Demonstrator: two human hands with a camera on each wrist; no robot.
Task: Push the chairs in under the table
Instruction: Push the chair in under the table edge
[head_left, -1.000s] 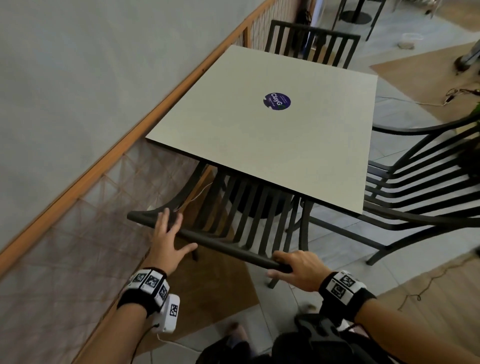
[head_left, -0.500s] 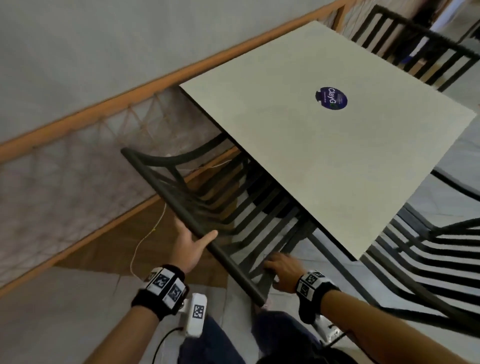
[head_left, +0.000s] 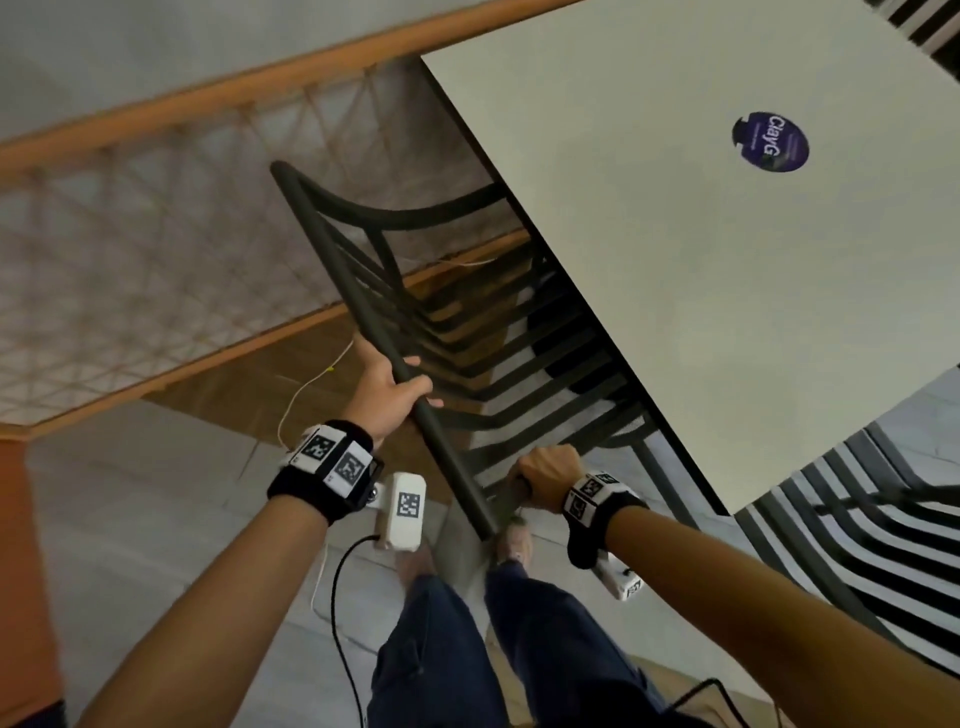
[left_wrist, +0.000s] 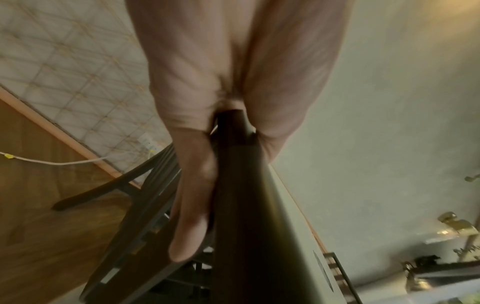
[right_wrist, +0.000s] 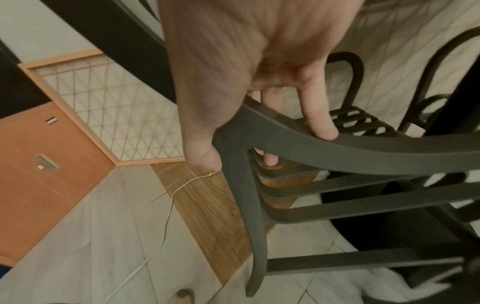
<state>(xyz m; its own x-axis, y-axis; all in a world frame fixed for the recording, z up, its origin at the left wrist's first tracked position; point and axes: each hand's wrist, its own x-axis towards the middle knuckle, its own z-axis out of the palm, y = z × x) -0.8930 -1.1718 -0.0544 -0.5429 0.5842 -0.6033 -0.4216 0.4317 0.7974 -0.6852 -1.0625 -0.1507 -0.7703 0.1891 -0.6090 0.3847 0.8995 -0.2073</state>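
Note:
A dark slatted chair (head_left: 470, 338) stands partly under the pale square table (head_left: 675, 249), its seat mostly hidden by the tabletop. My left hand (head_left: 392, 397) grips the chair's top rail (head_left: 363, 312), thumb on one side and fingers wrapped over it; the left wrist view shows the thumb (left_wrist: 191, 216) along the rail (left_wrist: 246, 216). My right hand (head_left: 543, 475) grips the chair's near armrest (right_wrist: 350, 150) where it meets the back post, fingers (right_wrist: 320, 121) curled over it.
A second dark slatted chair (head_left: 857, 535) stands at the table's right side. A wall with a wooden rail and lattice panel (head_left: 156, 249) runs along the left. A white cable (head_left: 306, 389) lies on the floor. My legs (head_left: 467, 649) and feet are just behind the chair.
My view has swung closer and downward. My left hand, flat on the top rail a second ago, now wraps round it. My right hand dropped from the rail's end to the armrest.

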